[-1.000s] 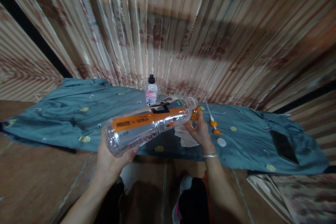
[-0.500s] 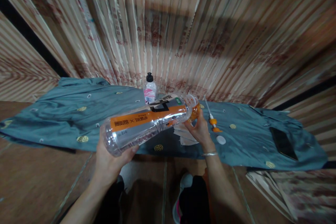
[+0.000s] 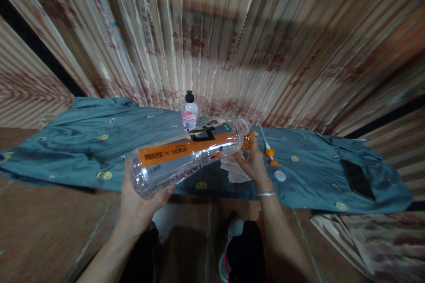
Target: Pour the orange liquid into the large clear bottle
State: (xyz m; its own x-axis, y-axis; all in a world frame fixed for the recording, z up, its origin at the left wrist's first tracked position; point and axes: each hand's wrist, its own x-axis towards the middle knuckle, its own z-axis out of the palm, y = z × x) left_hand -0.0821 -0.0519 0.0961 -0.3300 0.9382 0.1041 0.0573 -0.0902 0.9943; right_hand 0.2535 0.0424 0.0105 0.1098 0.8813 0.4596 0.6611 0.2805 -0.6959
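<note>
My left hand point(image 3: 139, 203) is wrapped round the base of a large clear plastic bottle point(image 3: 189, 152) with an orange, silver and black label. The bottle is tilted, its mouth end higher and pointing right. At that mouth, my right hand point(image 3: 253, 159) grips a small translucent orange bottle point(image 3: 247, 140); fingers and the big bottle hide most of it. Whether the two mouths touch I cannot tell. To the right, an orange and white pump head point(image 3: 270, 157) with a long tube lies beside a round white cap point(image 3: 280, 176). Under the right hand is a crumpled pale cloth or tissue point(image 3: 234, 171).
A teal patterned cloth point(image 3: 79, 141) covers the long narrow table. Behind the large bottle stands a clear bottle with a black cap point(image 3: 189, 112). A dark phone point(image 3: 357, 180) lies at the right. Striped curtains point(image 3: 212, 31) hang close behind.
Both hands and the two held bottles have stayed in nearly the same place. The view has shifted very slightly.
</note>
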